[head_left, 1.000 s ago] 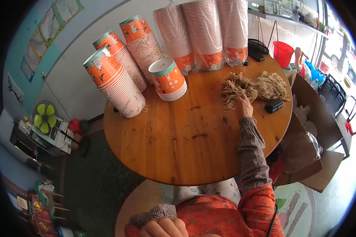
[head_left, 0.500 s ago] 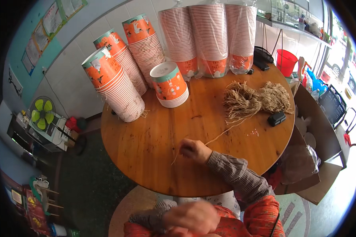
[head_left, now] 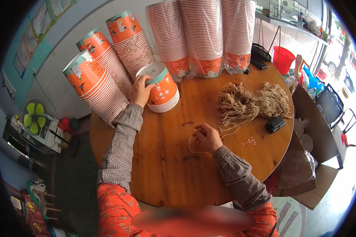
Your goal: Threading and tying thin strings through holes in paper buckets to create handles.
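A round, brown wooden table (head_left: 166,170) bears the materials, seen from above. At its far side stand three tall columns of orange-and-white paper tubs in clear plastic wrapping (head_left: 203,35). At the left lean three unwrapped columns of inverted orange, teal-edged paper tubs (head_left: 105,93), their rims showing as close pale bands. Beyond the table's right edge sits an open brown cardboard box (head_left: 320,181). On the right half of the tabletop lies a tan, fibrous bundle of twine (head_left: 273,98), gathered in at the middle. A short stack of inverted orange-and-teal paper tubs (head_left: 165,94) stands upright between the unwrapped and wrapped columns. The left hand (head_left: 141,91) touches this short stack at its near left, the fingers bent over the upper edge; how firmly they press cannot be told. The right hand (head_left: 209,137) is just above the tabletop, left of the bundle, its fingers curled and closed on a thin tan strand of twine (head_left: 197,152), which bends in a loose loop below the fingertips. A small black case (head_left: 275,125) rests just beside the bundle, with tiny pale flecks (head_left: 250,140) nearby on the wood.
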### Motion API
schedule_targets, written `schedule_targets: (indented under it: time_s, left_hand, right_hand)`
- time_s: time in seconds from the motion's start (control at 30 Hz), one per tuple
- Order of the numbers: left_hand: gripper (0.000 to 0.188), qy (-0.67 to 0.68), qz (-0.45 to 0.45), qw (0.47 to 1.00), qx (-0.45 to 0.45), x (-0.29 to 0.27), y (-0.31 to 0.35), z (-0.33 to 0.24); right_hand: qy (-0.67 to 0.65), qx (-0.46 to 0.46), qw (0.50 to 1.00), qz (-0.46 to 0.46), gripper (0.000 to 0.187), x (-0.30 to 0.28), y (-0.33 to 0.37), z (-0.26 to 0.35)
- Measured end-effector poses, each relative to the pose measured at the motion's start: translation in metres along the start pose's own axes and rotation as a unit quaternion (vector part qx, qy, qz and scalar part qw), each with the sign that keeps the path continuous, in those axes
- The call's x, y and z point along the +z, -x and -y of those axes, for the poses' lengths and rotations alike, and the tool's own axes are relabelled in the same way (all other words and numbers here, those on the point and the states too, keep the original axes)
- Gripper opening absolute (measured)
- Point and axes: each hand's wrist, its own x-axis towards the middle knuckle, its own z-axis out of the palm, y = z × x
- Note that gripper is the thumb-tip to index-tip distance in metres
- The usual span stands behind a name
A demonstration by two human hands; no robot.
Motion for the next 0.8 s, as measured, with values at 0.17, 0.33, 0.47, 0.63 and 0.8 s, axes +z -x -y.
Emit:
schedule_targets:
  time_s: [0.17,0.33,0.47,0.63,0.8]
  left_hand:
    - [0.020,0.032,-0.038,0.999,0.001,-0.010,-0.022,0.014]
    - [0.018,0.006,-0.014,0.999,0.035,-0.036,-0.038,0.005]
    - [0.019,-0.020,0.047,0.999,0.016,-0.057,-0.040,-0.009]
    - [0.019,-0.009,0.051,0.999,0.017,-0.063,-0.037,-0.005]
    - [0.016,0.088,0.075,0.992,-0.052,-0.080,-0.054,-0.020]
  right_hand:
    - [0.020,-0.005,1.000,0.020,0.019,0.004,0.007,0.016]
    - [0.007,0.013,1.000,0.012,0.018,0.000,0.008,0.016]
    - [0.012,0.022,0.999,0.020,0.018,0.002,0.007,0.017]
    - [0.054,-0.016,0.998,-0.023,0.015,0.002,0.005,0.007]
    - [0.056,-0.002,0.997,-0.049,0.015,-0.002,0.005,0.014]
